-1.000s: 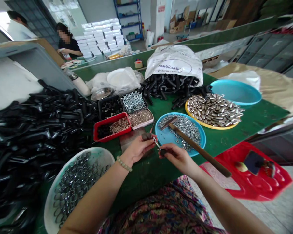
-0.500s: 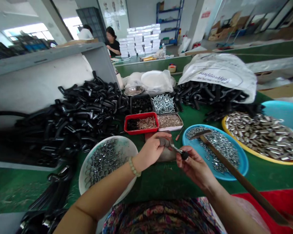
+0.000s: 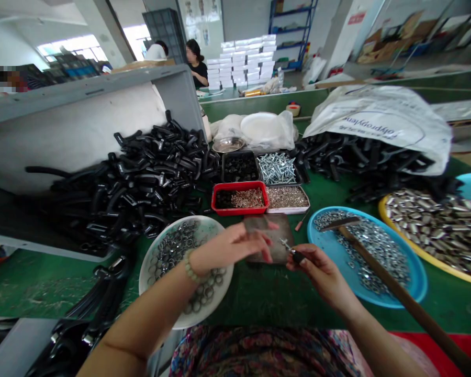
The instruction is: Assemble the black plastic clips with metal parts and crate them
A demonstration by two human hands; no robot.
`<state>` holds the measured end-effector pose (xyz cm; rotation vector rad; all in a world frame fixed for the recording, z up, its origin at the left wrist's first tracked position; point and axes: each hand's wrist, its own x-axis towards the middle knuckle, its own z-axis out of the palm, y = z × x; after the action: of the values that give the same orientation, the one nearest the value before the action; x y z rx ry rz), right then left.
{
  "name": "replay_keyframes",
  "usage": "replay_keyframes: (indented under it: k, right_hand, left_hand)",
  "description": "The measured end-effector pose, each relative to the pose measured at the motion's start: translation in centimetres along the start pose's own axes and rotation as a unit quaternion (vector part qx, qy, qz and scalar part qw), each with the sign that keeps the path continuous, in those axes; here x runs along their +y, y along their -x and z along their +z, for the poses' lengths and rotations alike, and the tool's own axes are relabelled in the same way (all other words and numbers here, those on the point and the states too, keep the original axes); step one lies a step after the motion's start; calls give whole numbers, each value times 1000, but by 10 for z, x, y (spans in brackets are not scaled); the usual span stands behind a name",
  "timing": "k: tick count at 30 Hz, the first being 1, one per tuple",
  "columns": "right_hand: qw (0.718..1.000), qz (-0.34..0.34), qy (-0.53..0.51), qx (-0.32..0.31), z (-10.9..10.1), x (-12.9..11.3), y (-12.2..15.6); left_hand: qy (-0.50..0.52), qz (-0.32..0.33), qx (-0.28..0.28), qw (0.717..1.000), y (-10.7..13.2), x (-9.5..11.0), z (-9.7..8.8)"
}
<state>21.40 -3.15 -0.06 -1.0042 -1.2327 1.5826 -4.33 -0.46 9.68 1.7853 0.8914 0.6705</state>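
Observation:
My right hand pinches a small black part with a thin silver screw sticking out of it, just beside a dark metal plate. My left hand hovers over that plate with its fingers spread, holding nothing, a short gap from the screw. Below my left wrist lies a white bowl of steel rings. To the right, a blue plate of small nuts carries a wood-handled hammer, close to my right hand.
A big heap of black plastic handles fills the left side. Behind the plate stand a red tray and several small trays of screws. A yellow plate of metal sleeves sits right. Two co-workers stand far back.
My left hand has let go of the screw and drawn back to the left, fingers opening. The view has turned left, shifting the table contents rightward.

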Motion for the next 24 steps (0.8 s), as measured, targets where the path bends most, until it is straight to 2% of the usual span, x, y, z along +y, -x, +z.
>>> replay_keyframes:
  k: [1, 2, 3, 4, 5, 7, 9, 10, 11, 12, 13, 15, 16, 17, 18, 19, 21, 23, 24]
  right_hand:
    - [1000, 2, -10, 6, -1, 1, 0]
    - [1000, 6, -19, 11, -2, 2, 0]
    - [1000, 9, -26, 14, -2, 2, -1]
    - [999, 12, -33, 15, -1, 1, -2]
    - [999, 14, -40, 15, 1, 0, -4]
    - [998, 12, -60, 11, 9, -4, -8]
    - [996, 4, -88, 7, 18, -9, -11]
    - [995, 0, -103, 6, 23, -11, -13]
    - [993, -4, -115, 7, 27, -13, -13]
    - [992, -8, -122, 10, 30, -15, -13]
    - [992, -15, -121, 14, 31, -17, -12]
    - [996, -41, -78, 18, 32, -20, -9]
    - [998, -61, -25, 17, 32, -21, -7]
    - [995, -86, 51, 10, 32, -23, -6]
    - [982, -116, 147, -4, 31, -26, -5]
    - [956, -148, 254, -22, 32, -28, -4]
    - [868, -209, 446, -65, 34, -34, -4]
    - [783, -251, 561, -100, 36, -40, -5]
    - [753, -265, 592, -110, 37, -42, -5]
  left_hand:
    - [-82, -24, 72, 994, 10, -11, -20]
    - [-186, -55, 155, 969, 21, -25, -43]
    - [-287, -87, 201, 933, 32, -40, -68]
    - [-376, -113, 196, 899, 45, -56, -93]
    - [-444, -129, 165, 871, 56, -71, -117]
    - [-507, -145, 89, 845, 74, -93, -156]
    - [-496, -141, 39, 856, 80, -104, -180]
    - [-465, -134, 42, 874, 79, -104, -187]
    - [-417, -121, 80, 897, 75, -102, -190]
    - [-357, -104, 145, 917, 69, -98, -191]
    - [-293, -86, 226, 925, 62, -92, -189]
    - [-178, -48, 383, 905, 48, -77, -175]
    - [-129, -32, 435, 891, 42, -68, -162]
    - [-74, -27, 459, 885, 36, -59, -146]
    - [-22, -34, 459, 887, 31, -50, -126]
    - [78, -58, 443, 891, 27, -40, -103]
    - [227, -148, 336, 902, 18, -23, -52]
    - [281, -170, 262, 908, 7, -13, -5]
    - [278, -169, 248, 913, 1, -11, 14]
